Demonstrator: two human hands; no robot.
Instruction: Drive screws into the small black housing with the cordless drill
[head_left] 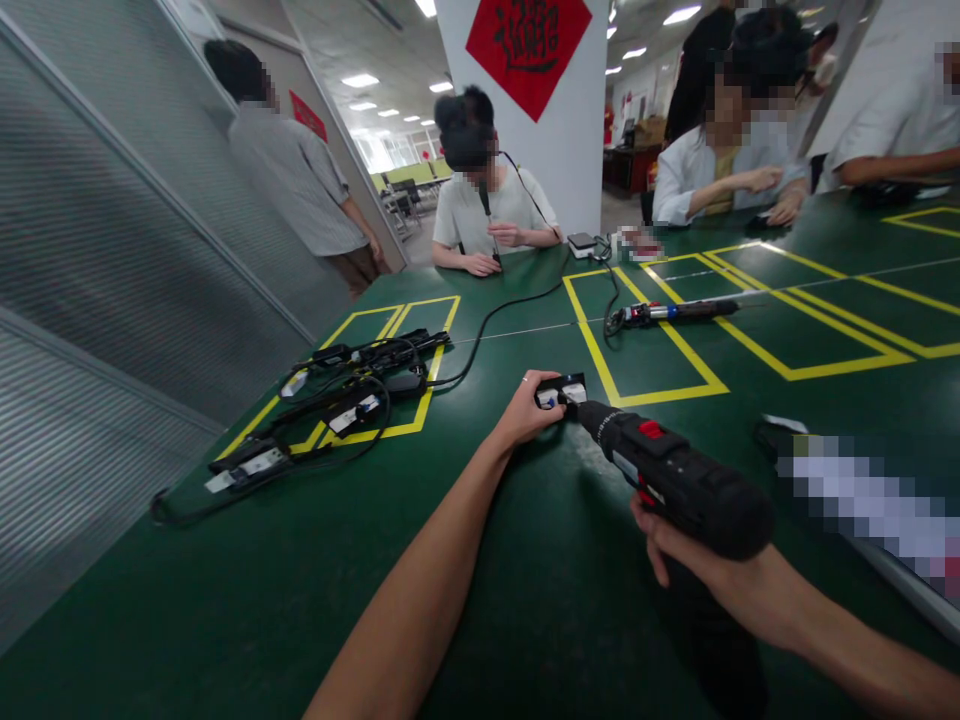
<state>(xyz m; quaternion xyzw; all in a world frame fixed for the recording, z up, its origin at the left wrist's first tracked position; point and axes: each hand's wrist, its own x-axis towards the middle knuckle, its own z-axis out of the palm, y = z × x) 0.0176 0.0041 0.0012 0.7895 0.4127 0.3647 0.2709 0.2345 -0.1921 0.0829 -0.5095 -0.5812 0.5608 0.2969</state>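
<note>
"Two hands share the work here: your left hand (531, 408) pinches a small black case (562, 390), and your right hand (686, 552) is wrapped around the handle (709, 610) of a cordless drill (675, 478)."

"Where does your case sit, going by the drill?"

"Right at the drill's nose, just ahead of the chuck (595, 424). The bit is too small to make out, so I can't tell you whether it touches the case."

"How should you handle this step, then?"

"I'd have you set the bit square to the spot it meets, push straight along the drill's axis and begin with a light squeeze. Mind your left thumb: it is close to the drill's nose, and a slip could catch it."

"And your pose?"

"Your left forearm (442, 570) reaches long and slantwise, left of the drill, its grip pressed onto the case's left end. Your right forearm (832, 630) comes in behind the drill from the right, fingers curled round the handle; I can't tell if the trigger is pressed. Beyond the drill on the desk (225, 600) lies a pen-shaped electric screwdriver (682, 312)."
</note>
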